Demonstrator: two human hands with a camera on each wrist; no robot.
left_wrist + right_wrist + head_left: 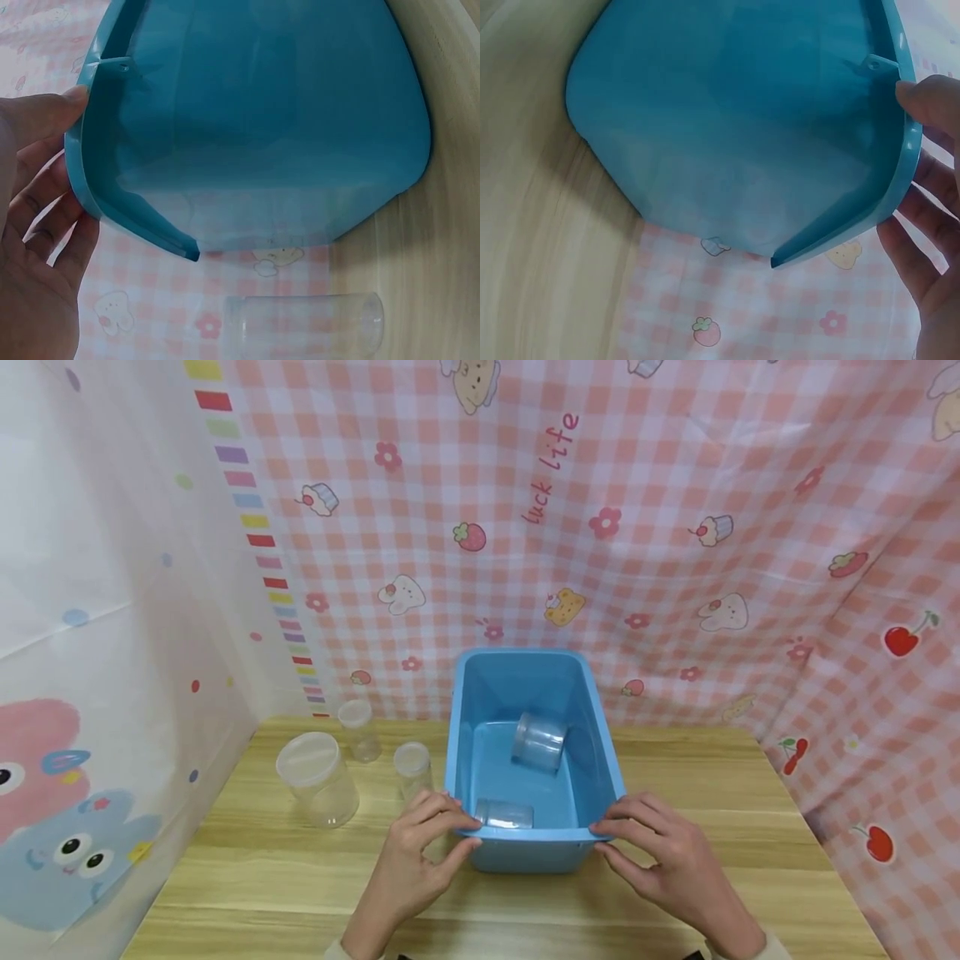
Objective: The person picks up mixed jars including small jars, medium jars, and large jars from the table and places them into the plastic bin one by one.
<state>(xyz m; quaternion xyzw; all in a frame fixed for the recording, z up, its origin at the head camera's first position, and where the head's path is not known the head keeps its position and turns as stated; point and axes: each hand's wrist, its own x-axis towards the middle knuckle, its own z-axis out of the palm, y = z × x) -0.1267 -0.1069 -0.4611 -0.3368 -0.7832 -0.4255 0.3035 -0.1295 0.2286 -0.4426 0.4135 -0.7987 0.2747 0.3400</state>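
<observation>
A blue plastic bin stands on the table, its near rim between my two hands. My left hand pinches the near left corner of that rim, thumb below and fingers over the top. At the near right corner my right hand grips the rim the same way. Inside the bin, one clear jar lies on its side toward the back, and another clear jar lies along the near wall. Both wrist views show the bin's outer wall with the thumb against the rim.
Left of the bin stand a large clear jar with a whitish lid, a slim jar behind it, and another slim jar close to the bin and my left hand. A checked cloth hangs behind the wooden table.
</observation>
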